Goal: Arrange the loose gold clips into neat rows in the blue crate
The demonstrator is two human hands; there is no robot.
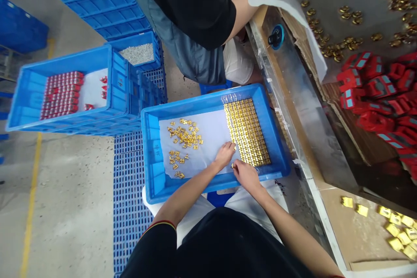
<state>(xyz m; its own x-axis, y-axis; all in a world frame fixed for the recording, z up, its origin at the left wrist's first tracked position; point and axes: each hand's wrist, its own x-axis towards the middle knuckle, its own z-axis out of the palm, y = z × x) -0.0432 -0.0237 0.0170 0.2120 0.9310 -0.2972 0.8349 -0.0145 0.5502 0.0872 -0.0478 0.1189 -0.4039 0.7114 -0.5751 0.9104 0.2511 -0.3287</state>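
A blue plastic crate (208, 100) rests across my lap, lined with a white sheet (211, 126). Small shiny gold pieces stand in tight rows (247, 130) at its right side. More gold pieces lie in a loose heap (187, 134) on the left. My left hand (226, 155) is at the left edge of the rows, its fingers closed around a small gold piece. Just below it, my right hand (246, 173) pinches another gold piece near the lower corner of the rows. My fingers partly hide both pieces.
Left stands a stacked blue crate (65, 61) with rows of red parts. Behind it a bin holds grey bits (138, 53). A co-worker's arm (243, 13) reaches over the workbench (293, 108). Red parts (374, 91) and gold blocks (397, 226) lie right.
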